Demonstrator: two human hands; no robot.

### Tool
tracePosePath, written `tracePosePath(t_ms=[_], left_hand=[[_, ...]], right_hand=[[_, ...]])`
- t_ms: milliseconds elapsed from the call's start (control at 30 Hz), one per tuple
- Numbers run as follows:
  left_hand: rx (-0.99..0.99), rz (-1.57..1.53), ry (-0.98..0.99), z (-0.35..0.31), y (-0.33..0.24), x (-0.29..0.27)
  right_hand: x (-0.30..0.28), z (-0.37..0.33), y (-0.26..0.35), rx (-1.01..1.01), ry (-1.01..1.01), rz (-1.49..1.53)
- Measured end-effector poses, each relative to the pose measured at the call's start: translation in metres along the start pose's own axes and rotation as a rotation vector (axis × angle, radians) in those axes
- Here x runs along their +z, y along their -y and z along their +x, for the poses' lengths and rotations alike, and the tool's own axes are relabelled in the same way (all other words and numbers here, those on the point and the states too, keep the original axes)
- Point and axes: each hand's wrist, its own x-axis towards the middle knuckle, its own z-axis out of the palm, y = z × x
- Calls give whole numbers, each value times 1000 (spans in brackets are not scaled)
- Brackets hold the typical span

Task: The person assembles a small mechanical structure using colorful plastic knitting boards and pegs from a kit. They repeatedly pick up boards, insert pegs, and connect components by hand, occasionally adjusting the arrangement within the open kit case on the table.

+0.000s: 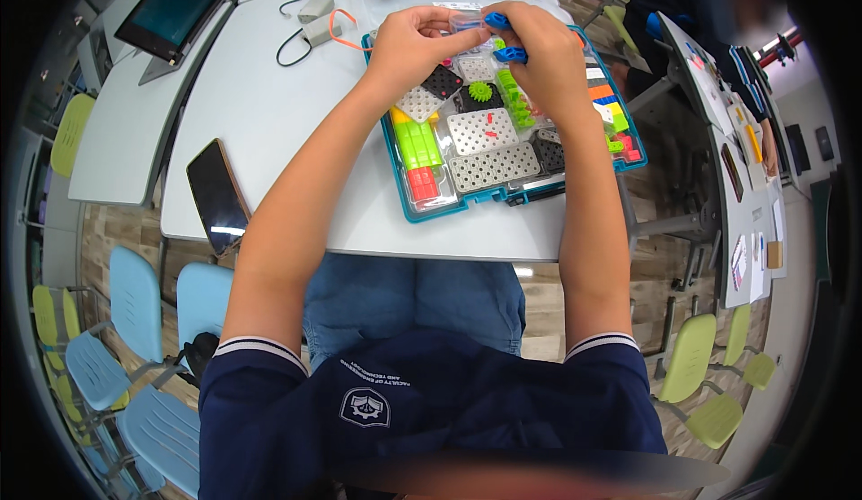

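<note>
My right hand (pixel 546 62) is closed around blue plastic building pieces (pixel 511 55), which stick out beside the thumb and fingers. Just to its left, my left hand (pixel 409 44) has thumb and fingers pinched close to a small clear item (pixel 466 22); what lies between the fingertips is hidden. Both hands hover over the far part of a teal sorting tray (pixel 435 212) full of building parts. Below them are a lime gear (pixel 480 92), white perforated plates (pixel 481 132), a grey perforated plate (pixel 496 167), lime bricks (pixel 418 145) and red bricks (pixel 423 183).
A phone (pixel 218 197) lies at the table's left edge. Grey modules with cables (pixel 316 30) and an orange loop (pixel 338 24) sit left of the tray. A laptop (pixel 177 6) stands far left. Another person (pixel 687 20) is at a table on the right. Blue chairs (pixel 135 293) stand lower left.
</note>
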Motion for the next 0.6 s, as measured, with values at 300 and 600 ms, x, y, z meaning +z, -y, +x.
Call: tracePosePath(t_ms=[300,600], left_hand=[[-12,149,-19,1,3,-2],[1,-23,-35,2,5,3]], right_hand=[[8,-5,-2,12,1,-34],[15,-5,5,2,-104,-90]])
